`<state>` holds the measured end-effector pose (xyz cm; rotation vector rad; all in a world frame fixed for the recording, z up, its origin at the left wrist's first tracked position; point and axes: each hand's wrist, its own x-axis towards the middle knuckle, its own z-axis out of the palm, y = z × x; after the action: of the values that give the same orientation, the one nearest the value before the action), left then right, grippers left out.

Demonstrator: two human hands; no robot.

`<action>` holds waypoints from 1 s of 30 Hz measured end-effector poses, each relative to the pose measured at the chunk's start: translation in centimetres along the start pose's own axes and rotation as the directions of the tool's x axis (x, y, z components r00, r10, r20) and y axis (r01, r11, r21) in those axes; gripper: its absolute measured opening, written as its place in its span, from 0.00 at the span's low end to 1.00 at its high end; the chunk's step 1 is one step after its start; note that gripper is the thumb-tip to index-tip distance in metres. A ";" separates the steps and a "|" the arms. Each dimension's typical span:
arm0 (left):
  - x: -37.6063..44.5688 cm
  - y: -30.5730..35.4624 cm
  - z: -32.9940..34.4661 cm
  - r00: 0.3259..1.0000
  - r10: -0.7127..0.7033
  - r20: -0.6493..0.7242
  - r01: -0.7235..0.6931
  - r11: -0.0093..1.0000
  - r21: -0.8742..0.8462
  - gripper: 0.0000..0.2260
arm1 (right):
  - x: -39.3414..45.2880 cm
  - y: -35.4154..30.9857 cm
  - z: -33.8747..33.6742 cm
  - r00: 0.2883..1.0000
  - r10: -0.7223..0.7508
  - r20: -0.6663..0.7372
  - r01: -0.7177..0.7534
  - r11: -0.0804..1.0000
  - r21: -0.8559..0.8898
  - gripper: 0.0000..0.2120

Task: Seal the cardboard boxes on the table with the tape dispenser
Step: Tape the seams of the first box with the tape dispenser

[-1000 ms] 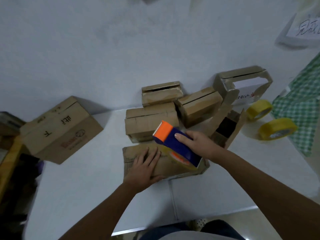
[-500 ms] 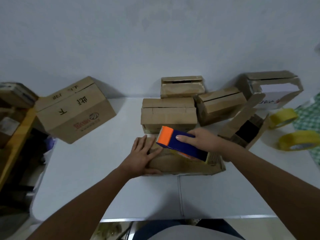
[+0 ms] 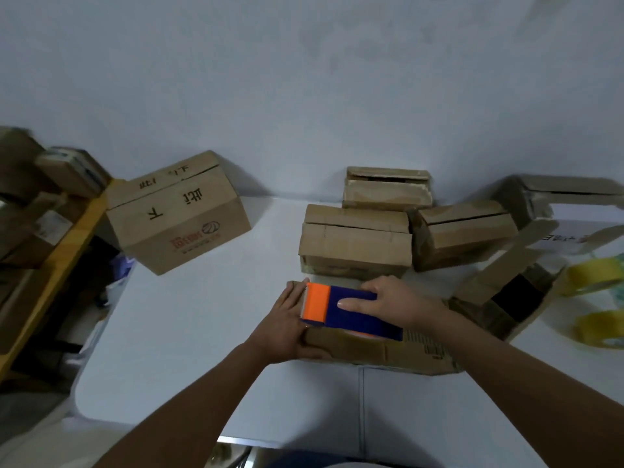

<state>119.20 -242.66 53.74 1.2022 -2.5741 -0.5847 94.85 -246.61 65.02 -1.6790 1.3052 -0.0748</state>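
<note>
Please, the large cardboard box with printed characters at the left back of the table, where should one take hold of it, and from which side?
The large box is closed, smooth-sided and too broad for a single hand, and shows no handle. Probably best is two hands, palms pressed on its two opposite short ends, low down. Come from the front, since its back is near the wall and part of it seems to overhang the table edge.

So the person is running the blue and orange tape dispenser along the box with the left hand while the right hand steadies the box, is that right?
Not quite: the hands are swapped. In the head view the right hand grips the blue and orange tape dispenser on top of the box, while the left hand steadies the box at its left end.
</note>
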 end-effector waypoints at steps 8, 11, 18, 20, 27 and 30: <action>-0.3 1.1 -4.7 0.928 -0.363 -0.087 0.321 0.893 -0.315 0.11 | -0.6 -0.1 0.4 1.000 -0.021 -0.021 0.021 1.000 -0.016 0.34; -0.3 2.6 -6.3 0.725 -0.663 0.188 0.513 0.337 -0.789 0.10 | -0.8 0.0 0.6 0.998 -0.036 -0.051 0.033 0.998 -0.056 0.27; 0.2 4.8 -7.6 0.618 -0.617 0.487 0.452 -0.228 -0.863 0.14 | -1.1 -0.1 1.0 0.994 -0.047 -0.098 0.042 0.998 -0.052 0.21; 0.2 4.9 -7.2 0.593 -0.648 0.479 0.410 -0.269 -0.871 0.11 | -1.1 0.1 1.2 0.991 -0.046 -0.124 0.040 0.998 -0.052 0.22; 0.6 5.1 -6.6 0.570 -0.588 0.573 0.414 -0.397 -0.819 0.13 | -1.3 0.2 0.9 0.992 -0.033 -0.121 0.036 0.999 0.030 0.30; 0.8 5.2 -6.8 0.602 -0.532 0.596 0.403 -0.441 -0.802 0.16 | -1.3 0.0 0.9 0.993 -0.050 -0.104 0.054 0.998 0.036 0.28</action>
<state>117.74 -241.99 62.13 1.3982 -0.3463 -2.0537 94.78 -245.06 65.19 -1.6947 1.3286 -0.2191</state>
